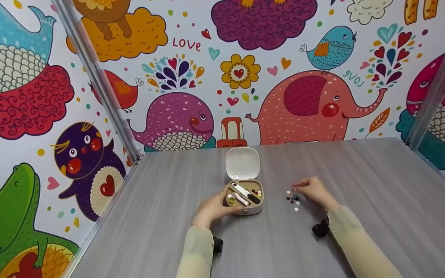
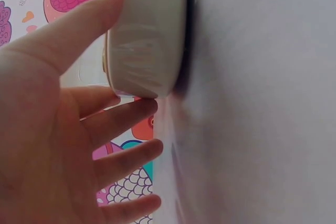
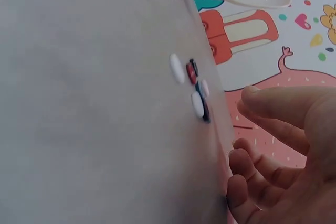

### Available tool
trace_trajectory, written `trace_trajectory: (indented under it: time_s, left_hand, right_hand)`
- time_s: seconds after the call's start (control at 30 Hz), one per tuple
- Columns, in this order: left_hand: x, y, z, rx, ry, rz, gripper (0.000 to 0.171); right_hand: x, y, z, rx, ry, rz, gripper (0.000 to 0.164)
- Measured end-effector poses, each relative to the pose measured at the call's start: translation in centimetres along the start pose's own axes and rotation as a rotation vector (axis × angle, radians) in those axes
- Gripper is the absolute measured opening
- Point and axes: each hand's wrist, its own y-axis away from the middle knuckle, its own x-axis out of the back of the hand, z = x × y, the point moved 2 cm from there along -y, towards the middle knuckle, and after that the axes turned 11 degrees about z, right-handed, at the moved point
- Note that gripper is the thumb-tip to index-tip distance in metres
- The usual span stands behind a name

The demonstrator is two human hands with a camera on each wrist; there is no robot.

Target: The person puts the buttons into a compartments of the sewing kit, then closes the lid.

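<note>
Pale yellow sleeves (image 1: 196, 253) reach in over a grey table (image 1: 153, 231), with a black camera (image 1: 320, 229) at each wrist. The left hand (image 1: 211, 208) grips the left side of a beige box (image 1: 252, 211), thumb at its front and the first two fingertips against its side (the other two fingers stand spread and free). The box sits open on the table, and inside lie a white stick with a dark end (image 1: 242, 189), a smaller pink-and-white stick (image 1: 240, 199) and a few coloured bits (image 1: 259, 193). Well to its right is a cluster of small loose discs (image 1: 296, 209), white, dark and red. The right hand (image 1: 316, 191) is just beside them, thumb and forefinger close together, the other fingers bent; I cannot tell whether it pinches one. Farther back, the box's white lid (image 1: 242, 164) stands raised, and behind the table is a wall (image 1: 276, 54) printed with a purple whale (image 1: 182, 119) and a pink elephant (image 1: 303, 119)
</note>
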Motion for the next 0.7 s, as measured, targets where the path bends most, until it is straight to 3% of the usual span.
trace_trajectory:
  time_s: [0.47,0.7]
  left_hand:
    - [0.4,0.3,0.2,-0.001,0.037,0.012,0.096]
    - [0.2,0.1,0.1,0.011,0.000,-0.004,0.095]
  right_hand:
    - [0.4,1.2,0.5,-0.055,-0.005,0.026,0.016]
    - [0.5,1.7,0.4,-0.093,0.020,0.063,0.012]
